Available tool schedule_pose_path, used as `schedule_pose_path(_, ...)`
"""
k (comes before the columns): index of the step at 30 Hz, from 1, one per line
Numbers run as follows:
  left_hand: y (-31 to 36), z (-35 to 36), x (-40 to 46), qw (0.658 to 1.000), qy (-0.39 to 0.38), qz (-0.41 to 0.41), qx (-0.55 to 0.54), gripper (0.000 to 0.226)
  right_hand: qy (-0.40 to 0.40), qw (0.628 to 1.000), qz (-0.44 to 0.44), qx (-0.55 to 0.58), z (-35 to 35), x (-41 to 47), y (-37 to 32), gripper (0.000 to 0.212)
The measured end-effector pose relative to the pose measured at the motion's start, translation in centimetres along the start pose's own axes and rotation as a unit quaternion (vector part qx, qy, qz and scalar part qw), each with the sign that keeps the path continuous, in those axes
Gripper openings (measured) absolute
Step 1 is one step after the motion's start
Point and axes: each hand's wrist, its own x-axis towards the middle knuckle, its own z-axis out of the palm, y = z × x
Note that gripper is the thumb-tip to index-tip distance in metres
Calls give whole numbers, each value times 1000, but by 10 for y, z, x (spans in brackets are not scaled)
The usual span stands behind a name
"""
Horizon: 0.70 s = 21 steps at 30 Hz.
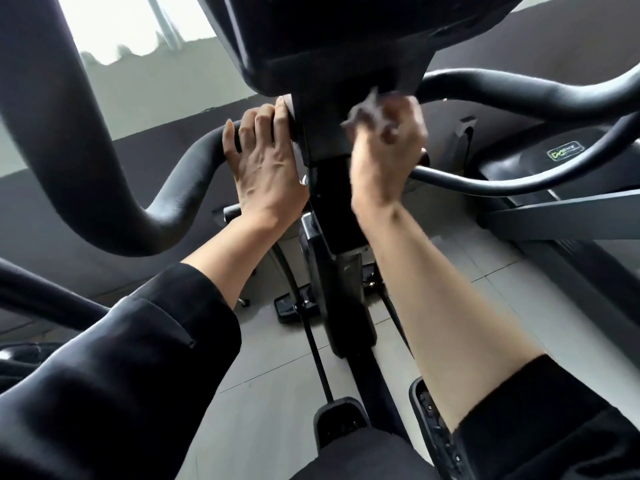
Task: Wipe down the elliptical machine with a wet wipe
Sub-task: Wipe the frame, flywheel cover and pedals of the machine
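While the left hand (pixel 263 164) braces flat-fingered against the elliptical's console post (pixel 329 133), the right hand (pixel 384 150) scrubs it, fingers bunched around a wet wipe (pixel 367 110).

- Left sleeve (pixel 121 358): black, smooth fabric, pushed up the forearm.
- Right sleeve (pixel 540 420): black, pushed up near the elbow.
- Both hands bare.

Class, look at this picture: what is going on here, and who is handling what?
A person in dark sleeves is cleaning an elliptical machine, seen from their own head. The right hand holds a crumpled wet wipe against the central column just under the console; the hand looks blurred. The left hand rests with straight fingers on the left side of that column, beside the left handlebar. The pedals show below, over a tiled floor.
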Motion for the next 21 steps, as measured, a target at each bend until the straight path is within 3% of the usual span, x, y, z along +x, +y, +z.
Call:
schedule_pose_path(2,-3,-2,0,1000,-5,7,-4,92,-95,995,-12,-32,7,-18,2,12)
schedule_pose_path(3,-5,-4,0,1000,-7,12,-7,93,-99,995,-10,-27,7,-17,0,13)
schedule_pose_path(7,-8,-2,4,1000,-3,11,-10,79,60,996,-69,9,1,19,-9,18)
schedule_pose_path(10,-7,3,4,1000,21,4,-16,71,-28,993,-112,-15,8,-6,-4,19)
schedule_pose_path(12,-8,3,3,999,36,4,-15,77,-87,991,-81,-60,9,-21,6,14)
schedule_pose_path(14,-8,2,2,999,40,9,-9,83,-56,997,-50,-29,4,-13,6,14)
schedule_pose_path(17,-6,2,2,999,32,12,-4,83,35,992,-120,29,1,6,-10,16)
schedule_pose_path(19,-6,4,2,1000,26,8,-1,79,4,987,-163,-6,4,-3,-8,16)
schedule_pose_path(21,-7,5,2,1000,25,8,4,80,-75,982,-153,-78,5,-19,17,17)
